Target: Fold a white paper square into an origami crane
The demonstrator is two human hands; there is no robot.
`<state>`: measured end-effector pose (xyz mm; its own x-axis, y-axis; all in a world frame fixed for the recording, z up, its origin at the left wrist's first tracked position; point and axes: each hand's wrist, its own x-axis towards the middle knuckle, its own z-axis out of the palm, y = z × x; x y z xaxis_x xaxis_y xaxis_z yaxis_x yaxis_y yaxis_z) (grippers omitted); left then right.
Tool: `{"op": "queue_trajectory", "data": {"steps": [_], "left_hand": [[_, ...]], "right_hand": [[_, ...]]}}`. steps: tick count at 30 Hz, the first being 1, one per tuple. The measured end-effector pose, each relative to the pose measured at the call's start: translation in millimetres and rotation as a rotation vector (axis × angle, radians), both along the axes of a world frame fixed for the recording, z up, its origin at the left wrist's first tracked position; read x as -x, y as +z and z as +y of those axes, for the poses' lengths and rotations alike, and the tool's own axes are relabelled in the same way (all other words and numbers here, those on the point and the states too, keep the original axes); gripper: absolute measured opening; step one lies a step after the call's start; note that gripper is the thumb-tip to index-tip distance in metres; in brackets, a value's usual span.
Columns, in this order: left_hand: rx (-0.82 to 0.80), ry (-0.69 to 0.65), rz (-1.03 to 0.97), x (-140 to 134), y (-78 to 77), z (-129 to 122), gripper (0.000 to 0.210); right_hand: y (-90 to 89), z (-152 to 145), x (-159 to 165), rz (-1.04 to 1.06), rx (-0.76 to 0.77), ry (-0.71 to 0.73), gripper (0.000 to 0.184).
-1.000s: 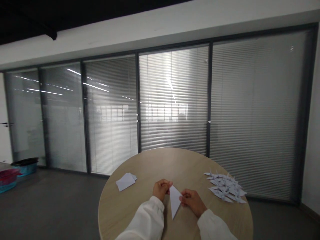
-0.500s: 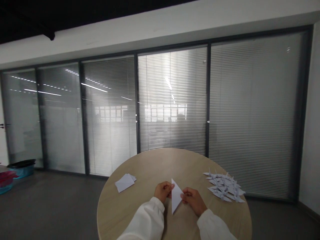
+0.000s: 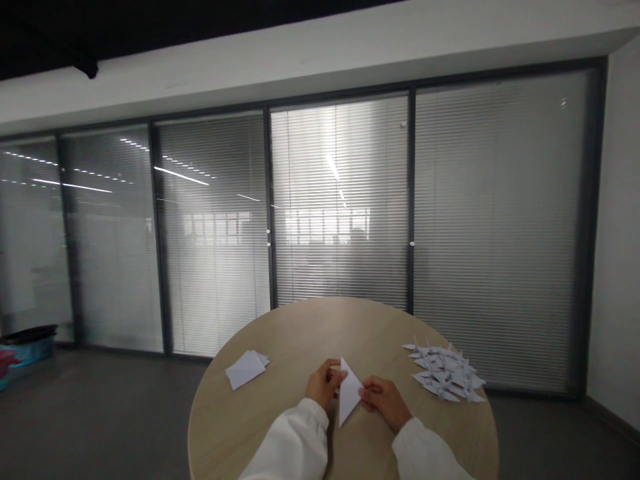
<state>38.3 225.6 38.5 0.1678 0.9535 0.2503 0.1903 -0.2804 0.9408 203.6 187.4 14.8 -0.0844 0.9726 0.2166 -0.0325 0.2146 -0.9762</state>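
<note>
A white sheet of paper folded into a triangle [image 3: 349, 396] is held between my two hands, low over the near middle of the table. My left hand [image 3: 323, 383] pinches its left side near the upper end, the thumb on the paper's face. At the pointed right corner, the fingertips of my right hand [image 3: 384, 399] are closed on the paper. The long edge of the triangle faces left. Whether the paper rests on the tabletop I cannot tell.
The round wooden table [image 3: 345, 320] carries a small stack of white paper sheets [image 3: 246, 370] at left and a pile of folded paper cranes [image 3: 445, 373] at right. Behind it stands a glass partition with blinds [image 3: 340, 200]. A blue basin [image 3: 35, 347] is on the floor at far left.
The whole view has shifted slightly, so the scene sits a little further left. My left fingers have shifted a little on the paper's edge; both hands keep hold of it.
</note>
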Motion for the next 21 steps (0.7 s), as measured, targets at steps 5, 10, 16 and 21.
{"op": "queue_trajectory", "data": {"steps": [5,10,16,21], "left_hand": [[-0.073,0.073,0.102,2,-3.6,3,0.048],[-0.084,0.012,0.117,-2,-4.6,-2,0.035],[-0.013,-0.173,0.054,-9,-0.6,-14,0.045],[-0.004,-0.366,0.007,-9,-3.0,-16,0.066]], "right_hand": [[5.7,-1,-3,-0.073,-0.009,-0.065,0.032],[12.0,-6,-3,-0.084,-0.044,-0.098,0.032],[16.8,-10,-1,-0.097,-0.080,-0.138,0.037],[17.4,-8,-1,-0.110,-0.103,-0.137,0.040]]}}
